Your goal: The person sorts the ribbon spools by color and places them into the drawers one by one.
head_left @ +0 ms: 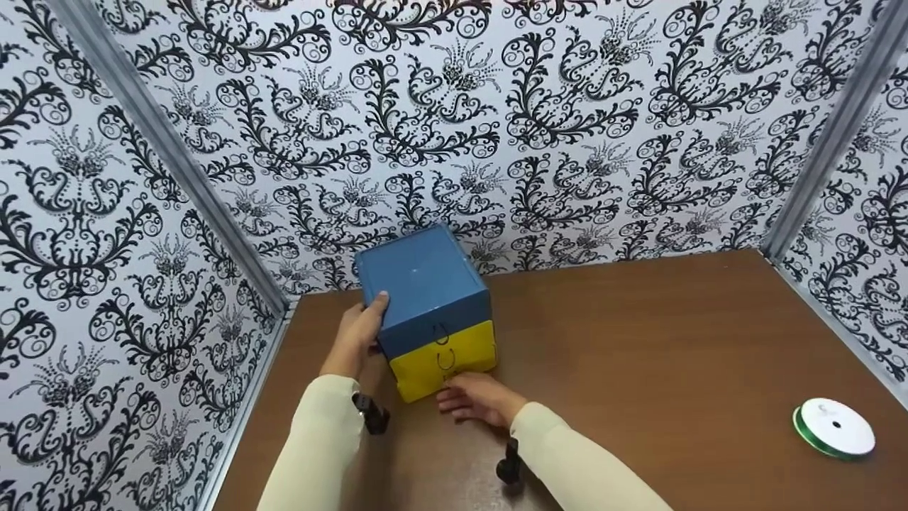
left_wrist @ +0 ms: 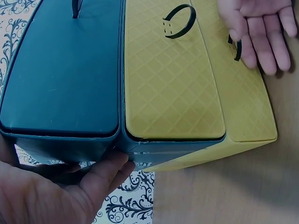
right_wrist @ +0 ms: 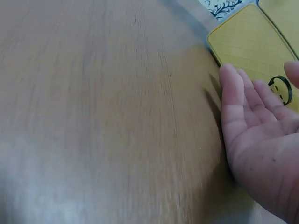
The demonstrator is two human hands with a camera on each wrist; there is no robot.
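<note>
A drawer box (head_left: 418, 277) with a blue top stands on the table. Its front has a blue drawer (left_wrist: 60, 79) above two yellow ones, each with a black loop handle. My left hand (head_left: 360, 326) holds the box at its left side, thumb over the top edge and fingers against the side wall. In front of the lowest yellow drawer (left_wrist: 247, 107) is my right hand (head_left: 482, 399), palm up with fingers loosely extended. Its thumb is close by that drawer's loop handle (left_wrist: 239, 51). A yellow side wall of this drawer shows in the left wrist view.
A spool of green ribbon (head_left: 837, 427) with a white face lies on the brown table (head_left: 638, 341) at the far right. Patterned wall panels (head_left: 567, 142) rise behind the table and along both sides, joined by grey metal posts.
</note>
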